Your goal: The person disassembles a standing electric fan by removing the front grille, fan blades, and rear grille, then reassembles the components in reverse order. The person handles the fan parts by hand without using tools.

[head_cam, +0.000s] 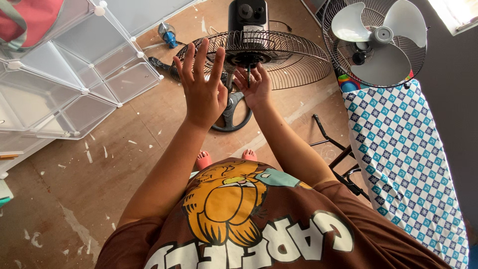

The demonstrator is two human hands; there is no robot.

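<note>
1. Just beyond your right hand (255, 89), the fan guard (289, 55) is thin dark metal wire, slightly glossy.
2. Above it, the motor housing (247, 15) looks like smooth black plastic.
3. Beneath both hands, the floor (124, 159) is matt, scuffed, paint-flecked.
4. Well right, the ironing board cover (403, 149) is checked cloth.

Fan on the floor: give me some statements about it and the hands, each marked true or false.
1. The right hand is at the motor shaft in the middle of the rear grille. True.
2. The left hand grips the grille. False: it is held open, fingers spread, clear of the grille.
3. The blade is mounted on the shaft. False: it lies in a separate grille by the ironing board.
4. The fan's round base stands on the floor. True.
5. The shelf unit is made of black wire. False: it has pale translucent panels.
</note>
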